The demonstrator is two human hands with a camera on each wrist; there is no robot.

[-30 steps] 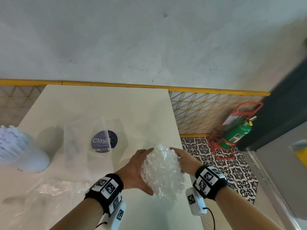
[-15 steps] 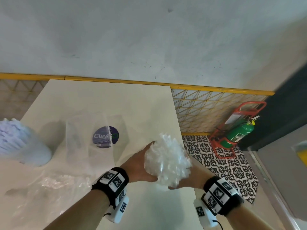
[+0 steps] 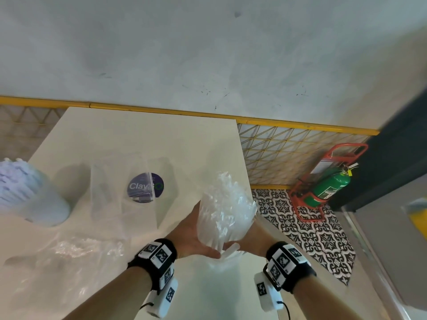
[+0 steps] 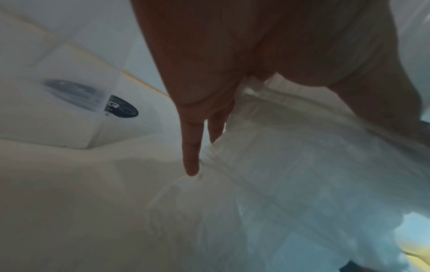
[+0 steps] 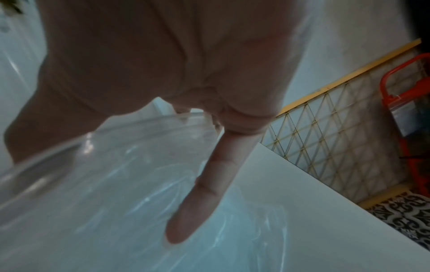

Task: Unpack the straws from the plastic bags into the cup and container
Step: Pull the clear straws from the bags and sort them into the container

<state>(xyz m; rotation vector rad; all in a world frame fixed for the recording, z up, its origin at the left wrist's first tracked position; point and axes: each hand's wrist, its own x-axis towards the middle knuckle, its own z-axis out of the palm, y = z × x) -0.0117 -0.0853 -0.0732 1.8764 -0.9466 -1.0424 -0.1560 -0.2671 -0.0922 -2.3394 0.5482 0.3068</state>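
Observation:
A thick bundle of clear straws (image 3: pixel 227 211) is held above the table's right edge, slanting up and away from me. My left hand (image 3: pixel 191 236) grips its left side with the thumb under the lower end. My right hand (image 3: pixel 251 241) cups it from the right and below and is mostly hidden behind it. The left wrist view has a straight finger (image 4: pixel 190 147) lying along the bundle (image 4: pixel 267 184). In the right wrist view a finger (image 5: pixel 197 193) lies on the shiny straws (image 5: pixel 104 193). A clear container (image 3: pixel 104 192) with a dark round label stands left of the bundle. A cup (image 3: pixel 46 204) with lavender straws (image 3: pixel 13 179) stands far left.
An empty crumpled plastic bag (image 3: pixel 76 257) lies on the white table (image 3: pixel 150 139) at my near left. Past the table's right edge are patterned floor tiles, a yellow wire grille and a green fire extinguisher (image 3: pixel 330 188) in a red stand.
The bundle has tipped from end-on towards me to slanting away to the right. My right hand has dropped from its far side to underneath it.

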